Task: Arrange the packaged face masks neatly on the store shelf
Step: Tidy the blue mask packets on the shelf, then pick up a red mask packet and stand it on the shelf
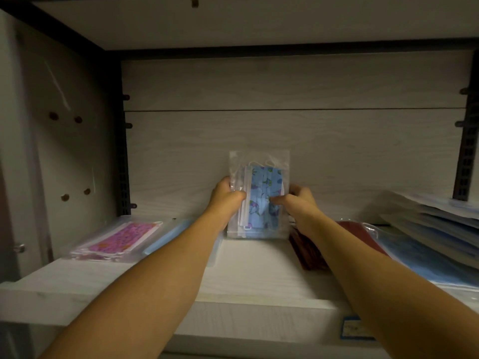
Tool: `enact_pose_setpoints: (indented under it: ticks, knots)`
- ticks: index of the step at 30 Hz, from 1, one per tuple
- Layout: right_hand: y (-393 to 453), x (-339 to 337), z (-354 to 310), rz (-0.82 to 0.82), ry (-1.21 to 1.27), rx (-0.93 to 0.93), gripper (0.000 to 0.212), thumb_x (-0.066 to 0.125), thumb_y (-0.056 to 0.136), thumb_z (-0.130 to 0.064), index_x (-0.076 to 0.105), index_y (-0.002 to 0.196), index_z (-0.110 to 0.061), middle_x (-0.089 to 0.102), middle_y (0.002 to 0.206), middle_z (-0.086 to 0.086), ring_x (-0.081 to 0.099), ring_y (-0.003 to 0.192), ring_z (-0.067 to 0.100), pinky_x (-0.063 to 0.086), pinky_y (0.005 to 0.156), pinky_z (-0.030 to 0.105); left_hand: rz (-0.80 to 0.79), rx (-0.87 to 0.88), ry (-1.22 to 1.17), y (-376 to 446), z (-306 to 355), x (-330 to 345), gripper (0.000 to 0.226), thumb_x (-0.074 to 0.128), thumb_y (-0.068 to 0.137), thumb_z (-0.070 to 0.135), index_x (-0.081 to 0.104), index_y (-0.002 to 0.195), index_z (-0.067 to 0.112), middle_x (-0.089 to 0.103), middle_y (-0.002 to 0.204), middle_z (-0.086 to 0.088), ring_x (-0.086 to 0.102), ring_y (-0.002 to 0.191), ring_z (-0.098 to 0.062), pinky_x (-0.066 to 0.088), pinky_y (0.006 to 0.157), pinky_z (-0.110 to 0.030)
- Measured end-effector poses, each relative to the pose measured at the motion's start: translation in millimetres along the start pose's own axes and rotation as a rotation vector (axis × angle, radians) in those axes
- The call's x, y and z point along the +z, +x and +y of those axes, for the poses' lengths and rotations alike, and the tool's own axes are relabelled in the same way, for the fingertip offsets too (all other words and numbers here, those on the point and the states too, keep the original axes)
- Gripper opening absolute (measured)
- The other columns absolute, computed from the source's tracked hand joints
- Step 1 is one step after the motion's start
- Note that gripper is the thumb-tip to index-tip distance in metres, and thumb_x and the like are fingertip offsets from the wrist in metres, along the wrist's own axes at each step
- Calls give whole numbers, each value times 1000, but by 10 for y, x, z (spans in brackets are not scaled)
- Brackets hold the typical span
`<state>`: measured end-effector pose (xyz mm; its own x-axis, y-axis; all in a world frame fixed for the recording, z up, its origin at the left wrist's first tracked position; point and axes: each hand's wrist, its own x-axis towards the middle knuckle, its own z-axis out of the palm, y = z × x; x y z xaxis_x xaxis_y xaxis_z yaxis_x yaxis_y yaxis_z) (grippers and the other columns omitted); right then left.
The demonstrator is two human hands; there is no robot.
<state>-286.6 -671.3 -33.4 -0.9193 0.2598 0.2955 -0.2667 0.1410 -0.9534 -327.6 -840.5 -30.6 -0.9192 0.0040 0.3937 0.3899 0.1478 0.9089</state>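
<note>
A clear pack of blue patterned face masks point(261, 187) stands upright against the shelf's back wall, its bottom edge on the white shelf point(259, 275). My left hand point(226, 196) grips the pack's left edge, thumb across the front. On the other side my right hand point(298, 199) holds the right edge, thumb on the front. A pink patterned mask pack point(119, 240) lies flat at the left, with a light blue pack point(168, 235) beside it. Dark red mask packs point(311, 252) lie just right of the held pack.
A stack of blue and white mask packs point(440, 242) fills the right end of the shelf. A blue price label point(355, 329) sits on the shelf's front edge. The side panel point(64, 151) at the left carries peg holes. Another shelf board is overhead.
</note>
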Motion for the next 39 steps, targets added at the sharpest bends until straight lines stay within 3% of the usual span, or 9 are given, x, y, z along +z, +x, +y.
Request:
enact_pose_setpoints:
  ticks: [6, 11, 15, 17, 20, 23, 26, 31, 39]
  knots:
    - [-92, 63, -353, -14, -177, 121, 31, 75, 77, 1, 66, 107, 4, 72, 100, 22, 72, 87, 34, 61, 76, 43, 18, -175, 184, -119, 379, -133, 12, 64, 71, 6, 59, 81, 6, 65, 85, -13, 57, 70, -23, 43, 62, -24]
    - [-260, 115, -514, -149, -525, 310, 18, 71, 87, -7, 61, 95, 5, 60, 76, 15, 57, 58, 26, 47, 49, 27, -187, -336, 429, -243, 470, -218, 16, 56, 83, -7, 53, 76, 6, 48, 73, -10, 47, 59, -18, 42, 55, -26]
    - [-434, 168, -452, -237, -675, 456, 16, 67, 93, -8, 56, 84, 0, 61, 81, 17, 63, 75, 29, 57, 86, 37, -308, -462, 617, -380, 428, -251, 10, 55, 91, -5, 54, 89, 4, 46, 82, -11, 48, 62, -20, 46, 52, -30]
    - [-472, 178, -402, -268, -729, 510, 16, 72, 89, -10, 62, 96, 1, 67, 93, 19, 69, 91, 32, 59, 87, 38, -355, -482, 684, -431, 404, -242, 13, 56, 93, -4, 53, 104, 1, 49, 95, -16, 49, 65, -23, 48, 61, -32]
    - [-568, 157, -435, -303, -789, 482, 18, 74, 87, -15, 64, 98, -6, 64, 87, 15, 68, 80, 28, 61, 59, 36, -402, -465, 739, -472, 382, -228, 44, 61, 93, -1, 48, 134, -3, 47, 120, -22, 57, 89, -31, 49, 83, -37]
    - [-684, 139, -510, -320, -813, 347, 11, 69, 90, -10, 59, 93, -6, 58, 85, 9, 59, 71, 23, 55, 66, 37, -398, -449, 758, -510, 438, -203, 59, 62, 95, 4, 38, 148, -2, 41, 147, -27, 55, 123, -39, 49, 102, -42]
    - [-649, 194, -487, -291, -835, 456, 36, 75, 87, -14, 58, 116, -1, 57, 116, 19, 64, 100, 30, 60, 79, 35, -379, -425, 743, -549, 477, -148, 62, 58, 97, 5, 30, 152, -1, 27, 157, -29, 44, 135, -43, 42, 110, -48]
    - [-688, 250, -483, -295, -895, 457, 58, 78, 86, -26, 51, 132, -2, 57, 128, 23, 62, 115, 31, 54, 99, 38, -290, -332, 712, -601, 429, -101, 49, 63, 90, -1, 50, 138, -3, 45, 147, -25, 52, 127, -42, 48, 105, -48]
    - [-731, 63, -744, -118, -999, 167, 52, 70, 91, -28, 52, 133, -3, 55, 114, 15, 59, 102, 31, 51, 86, 35, -91, -112, 796, -596, 564, -193, 42, 66, 88, 11, 57, 127, 0, 60, 126, -19, 62, 111, -33, 52, 81, -33]
